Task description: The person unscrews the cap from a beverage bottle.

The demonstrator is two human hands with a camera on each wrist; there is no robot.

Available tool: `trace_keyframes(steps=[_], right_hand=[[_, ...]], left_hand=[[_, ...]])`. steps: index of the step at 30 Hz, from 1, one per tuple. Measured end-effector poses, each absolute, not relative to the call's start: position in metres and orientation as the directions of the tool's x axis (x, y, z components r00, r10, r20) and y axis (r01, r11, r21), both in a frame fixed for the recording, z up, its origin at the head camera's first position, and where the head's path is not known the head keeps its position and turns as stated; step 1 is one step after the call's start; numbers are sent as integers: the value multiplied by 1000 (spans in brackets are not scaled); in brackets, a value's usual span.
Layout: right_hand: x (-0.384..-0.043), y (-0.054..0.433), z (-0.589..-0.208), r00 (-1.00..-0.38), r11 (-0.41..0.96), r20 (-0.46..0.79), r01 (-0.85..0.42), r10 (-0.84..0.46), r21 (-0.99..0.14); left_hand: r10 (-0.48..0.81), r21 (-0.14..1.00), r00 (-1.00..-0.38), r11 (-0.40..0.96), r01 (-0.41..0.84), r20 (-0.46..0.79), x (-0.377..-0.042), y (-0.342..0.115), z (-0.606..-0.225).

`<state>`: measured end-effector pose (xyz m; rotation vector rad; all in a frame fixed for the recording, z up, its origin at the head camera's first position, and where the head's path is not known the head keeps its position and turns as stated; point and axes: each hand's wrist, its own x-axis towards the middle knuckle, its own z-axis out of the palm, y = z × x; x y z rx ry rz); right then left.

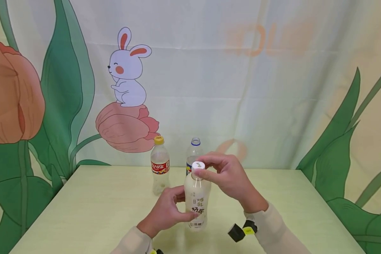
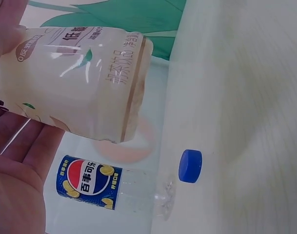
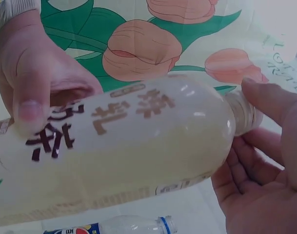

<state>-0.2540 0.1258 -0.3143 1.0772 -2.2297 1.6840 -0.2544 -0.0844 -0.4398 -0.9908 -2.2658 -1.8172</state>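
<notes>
Holding one cream round-shouldered plastic bottle [image 1: 197, 194], upright above the pale rectangular table [image 1: 273, 211]: your left hand [image 1: 166, 212] grips its body, your right hand [image 1: 233, 176] pinches its capped neck, two supports likely keeping it steady. Behind: one uncapped clear blue-labelled plastic bottle [image 1: 194, 151].

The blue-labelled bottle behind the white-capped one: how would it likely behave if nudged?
The blue-labelled bottle looks empty, so it is probably light and apt to tip. Its clear wall looks like thin plastic, likely to dent; its round body might roll.
</notes>
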Motion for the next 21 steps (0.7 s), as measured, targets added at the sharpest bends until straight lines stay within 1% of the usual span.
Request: trace_keyframes(steps=[7, 10, 14, 15, 17, 21], right_hand=[[-263, 133, -318, -703, 65, 446, -570, -553, -819], [-266, 136, -320, -674, 32, 421, -550, -607, -834], [-267, 138, -321, -653, -3, 413, -533, -635, -846], [-266, 138, -320, -661, -4, 414, -528, -626, -849], [-264, 137, -320, -698, 0, 419, -515, -581, -857], [-257, 130, -319, -794, 12, 444, -493, -415, -870]], left_hand=[[427, 855, -798, 100, 509, 425, -253, -85, -437], [425, 854, -799, 104, 510, 425, -254, -85, -437], [421, 853, -802, 113, 509, 423, -254, -85, -437], [420, 852, -802, 114, 511, 424, -254, -85, -437], [419, 851, -802, 115, 512, 426, -254, -85, -437], [417, 844, -795, 108, 526, 442, -254, -84, -437]])
